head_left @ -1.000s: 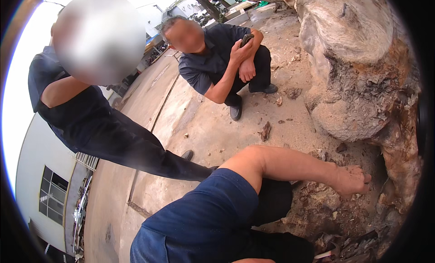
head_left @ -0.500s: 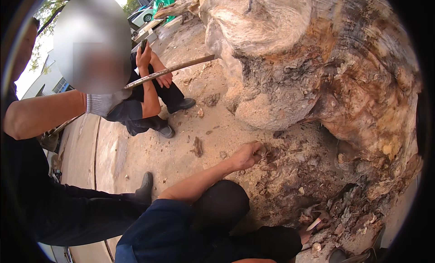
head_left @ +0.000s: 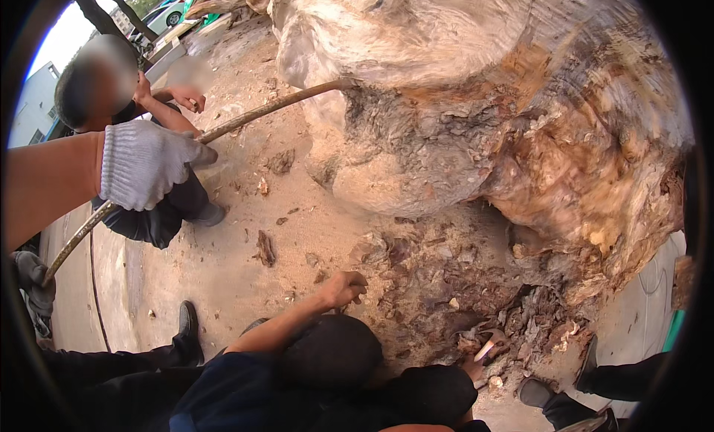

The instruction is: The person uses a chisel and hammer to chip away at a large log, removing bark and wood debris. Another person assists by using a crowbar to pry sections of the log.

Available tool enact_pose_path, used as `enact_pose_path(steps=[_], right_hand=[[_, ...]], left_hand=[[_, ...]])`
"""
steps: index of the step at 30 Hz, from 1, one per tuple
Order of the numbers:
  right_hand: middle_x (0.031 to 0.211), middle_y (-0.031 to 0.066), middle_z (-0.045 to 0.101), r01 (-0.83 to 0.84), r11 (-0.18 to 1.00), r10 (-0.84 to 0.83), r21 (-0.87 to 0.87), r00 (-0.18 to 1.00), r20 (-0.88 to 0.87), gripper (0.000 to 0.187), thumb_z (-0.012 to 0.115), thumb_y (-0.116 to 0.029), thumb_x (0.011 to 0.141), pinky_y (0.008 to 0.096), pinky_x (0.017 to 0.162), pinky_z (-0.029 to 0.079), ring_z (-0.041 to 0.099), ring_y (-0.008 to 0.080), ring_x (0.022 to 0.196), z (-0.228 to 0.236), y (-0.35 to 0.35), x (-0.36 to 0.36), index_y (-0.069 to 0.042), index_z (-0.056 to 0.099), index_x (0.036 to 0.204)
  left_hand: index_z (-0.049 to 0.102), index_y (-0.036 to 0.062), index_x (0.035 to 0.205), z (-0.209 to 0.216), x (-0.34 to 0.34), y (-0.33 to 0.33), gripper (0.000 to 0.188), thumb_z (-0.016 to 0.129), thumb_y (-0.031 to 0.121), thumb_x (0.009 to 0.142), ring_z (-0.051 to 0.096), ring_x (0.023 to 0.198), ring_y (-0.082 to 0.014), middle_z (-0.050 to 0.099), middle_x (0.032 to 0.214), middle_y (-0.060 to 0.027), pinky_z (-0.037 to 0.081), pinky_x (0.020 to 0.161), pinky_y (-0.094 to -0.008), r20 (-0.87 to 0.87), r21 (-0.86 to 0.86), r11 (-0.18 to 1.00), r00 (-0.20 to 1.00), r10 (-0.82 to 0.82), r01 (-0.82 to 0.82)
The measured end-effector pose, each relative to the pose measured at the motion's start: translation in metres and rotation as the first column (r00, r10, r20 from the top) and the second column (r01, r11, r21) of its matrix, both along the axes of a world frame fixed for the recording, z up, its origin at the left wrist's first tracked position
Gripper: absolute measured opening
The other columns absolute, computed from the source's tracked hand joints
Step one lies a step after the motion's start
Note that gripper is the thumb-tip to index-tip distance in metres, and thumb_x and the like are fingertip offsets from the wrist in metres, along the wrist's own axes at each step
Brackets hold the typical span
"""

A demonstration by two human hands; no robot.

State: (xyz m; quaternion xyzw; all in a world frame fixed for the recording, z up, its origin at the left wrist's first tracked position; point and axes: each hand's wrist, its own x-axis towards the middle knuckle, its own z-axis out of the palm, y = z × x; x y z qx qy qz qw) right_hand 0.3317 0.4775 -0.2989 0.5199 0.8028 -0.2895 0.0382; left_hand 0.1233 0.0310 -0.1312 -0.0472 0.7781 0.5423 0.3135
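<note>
My left hand [head_left: 343, 290] reaches over my knee and hovers above the littered ground, fingers curled. Whatever its palm may hold is hidden. Just beyond it lie brown bark chips [head_left: 372, 247]. Past my other knee, partly covered by it, my right hand [head_left: 474, 366] is low among the bark scraps, closed around a short, narrow white strip [head_left: 484, 351]. I cannot make out its kind. A huge gnarled tree stump [head_left: 416, 149] rises ahead, pale and smooth on top, rough and brown underneath. Dark crumbled bark [head_left: 520, 320] is heaped at its foot.
At left, a co-worker's gloved hand [head_left: 149, 164] grips a long pole [head_left: 260, 108] whose far end meets the stump. Another person [head_left: 160, 209] crouches behind it. Someone's shoes [head_left: 537, 392] stand at the lower right. A parked car [head_left: 163, 17] is far back.
My left hand has drawn back from the bark chips. My view has swung right. The co-worker's glove looks larger and nearer, and a second glove shows on the pole. Shoes appear at right.
</note>
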Motion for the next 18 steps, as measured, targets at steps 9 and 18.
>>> enact_pose_path(steps=[9,18], right_hand=[[0.068,0.0104,0.061,-0.042,0.985,0.032,-0.167,0.998,-0.061,0.028,0.059,-0.023,0.094,0.0392,0.044,0.047,0.059,0.0229,0.049,-0.009,0.010,0.001,0.003,0.060,0.106],[0.066,0.0087,0.060,0.023,0.954,-0.080,-0.299,0.981,-0.178,0.027,0.058,-0.022,0.094,0.0358,0.038,0.045,0.058,0.0205,0.046,0.034,-0.017,-0.014,0.003,0.056,0.103]], left_hand=[[0.067,-0.0046,0.113,-0.009,0.004,-0.005,0.027,0.063,0.013,0.093,0.075,0.075,-0.0187,0.075,0.092,-0.0139,0.056,0.065,-0.0338,0.020,0.063,0.996,0.998,0.056,-0.057],[0.066,-0.0035,0.118,-0.012,0.009,-0.005,0.029,0.060,0.012,0.094,0.075,0.076,-0.0172,0.075,0.095,-0.0117,0.055,0.063,-0.0311,0.061,0.041,0.999,0.998,0.017,-0.019]])
